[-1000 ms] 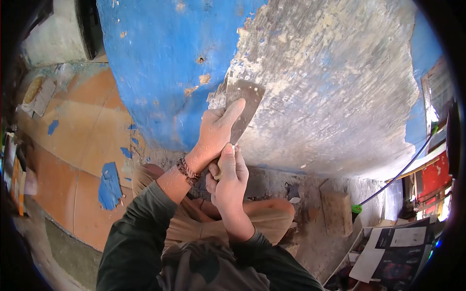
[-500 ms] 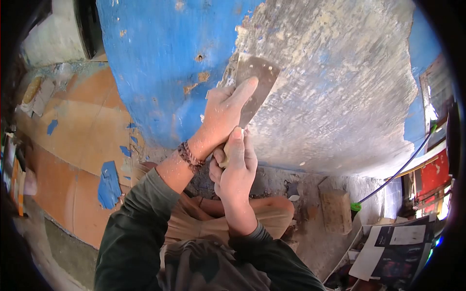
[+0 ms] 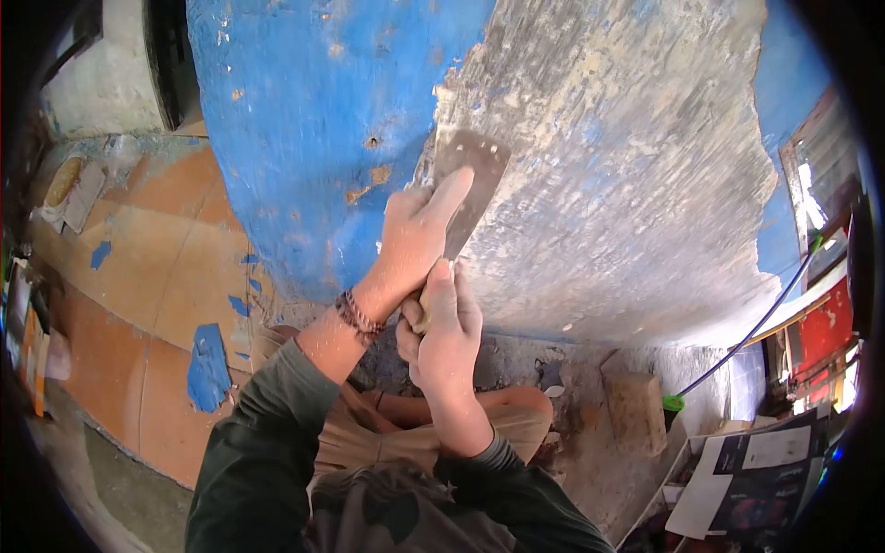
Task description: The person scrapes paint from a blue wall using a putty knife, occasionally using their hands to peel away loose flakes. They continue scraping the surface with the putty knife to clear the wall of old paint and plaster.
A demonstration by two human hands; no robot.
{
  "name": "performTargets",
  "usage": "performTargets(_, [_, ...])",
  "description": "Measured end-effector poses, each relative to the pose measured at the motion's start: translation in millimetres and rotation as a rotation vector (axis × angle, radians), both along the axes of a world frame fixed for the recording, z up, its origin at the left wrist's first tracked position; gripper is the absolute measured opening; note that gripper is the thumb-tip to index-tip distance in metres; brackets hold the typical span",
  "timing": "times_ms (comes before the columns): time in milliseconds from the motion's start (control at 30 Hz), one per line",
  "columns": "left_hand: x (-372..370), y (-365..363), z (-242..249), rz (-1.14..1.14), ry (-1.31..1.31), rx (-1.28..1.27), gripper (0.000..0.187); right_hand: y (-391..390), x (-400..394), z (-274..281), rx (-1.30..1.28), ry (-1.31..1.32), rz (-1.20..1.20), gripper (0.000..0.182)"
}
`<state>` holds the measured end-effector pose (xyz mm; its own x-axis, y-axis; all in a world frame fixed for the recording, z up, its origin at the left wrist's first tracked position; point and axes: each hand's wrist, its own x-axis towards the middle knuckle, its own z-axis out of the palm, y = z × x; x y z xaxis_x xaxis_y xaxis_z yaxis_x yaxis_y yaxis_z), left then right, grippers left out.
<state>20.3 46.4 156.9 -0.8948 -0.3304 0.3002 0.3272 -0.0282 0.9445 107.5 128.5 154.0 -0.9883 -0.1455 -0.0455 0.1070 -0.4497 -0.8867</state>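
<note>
A wide, flat metal scraper (image 3: 483, 180) lies with its blade tilted up against the wall (image 3: 608, 175), along the ragged border between blue paint and bare grey plaster. My right hand (image 3: 449, 336) is closed around its light-coloured handle, most of which the fingers hide. Higher up, my left hand (image 3: 413, 235) grips the blade from its left side. The left thumb presses flat on the blade's face; its other fingers are hidden behind. Pale dust coats both hands, and a braided bracelet (image 3: 358, 318) circles the left wrist.
Blue paint flakes (image 3: 209, 369) lie on the orange floor tiles (image 3: 111, 369) to the left. At right are a block (image 3: 636, 415), a dark hose (image 3: 761, 323), a green item (image 3: 674, 403) and a box (image 3: 682, 461) with printed sheets. My crossed legs (image 3: 498, 415) are below the wall.
The view has tilted slightly, so the wall and floor sit lower in it. Both hands keep the same grip, and the scraper has shifted slightly left along the paint border.
</note>
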Motion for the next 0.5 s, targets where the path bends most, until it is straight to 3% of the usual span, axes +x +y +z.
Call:
performTargets(33, [-2.4,0.2,3.1,0.002,0.005,-0.003,0.041,-0.4,1.5,0.4,0.037,0.000,0.014,0.024])
performTargets(100, [-4.4,6.7,18.9,0.108,0.422,-0.007,0.041,3.2,-5.4,17.9,0.007,0.052,0.057,0.026])
performTargets(133, [-5.4,9.7,36.9,0.081,0.399,0.135,0.046,5.4,-8.2,29.4,-0.023,0.103,0.097,0.027])
performTargets(233, [0.6,5.3,48.9,-0.054,0.186,0.187,0.050,8.8,-11.3,39.2,0.009,0.135,0.108,0.029])
performTargets(267, [-2.8,3.4,28.5,0.014,0.266,0.051,0.055,14.4,-13.7,21.9,0.021,0.172,0.156,0.027])
performTargets(367, [24.6,10.8,-56.4,-0.097,-0.108,0.036,0.063,26.7,1.9,-67.0,0.010,0.002,0.096,0.024])
performTargets(433, [37.6,29.0,-118.7,-0.076,-0.188,0.232,0.049,37.9,20.0,-112.8,0.049,-0.238,0.105,0.022])
performTargets(467, [47.2,23.6,-140.1,-0.340,-0.340,0.437,0.040,44.5,23.5,-123.8,0.052,-0.243,0.105,0.022])
performTargets(500, [47.6,25.3,-137.5,-0.340,-0.344,0.439,0.040,50.1,25.5,-131.7,0.062,-0.231,0.152,0.025])
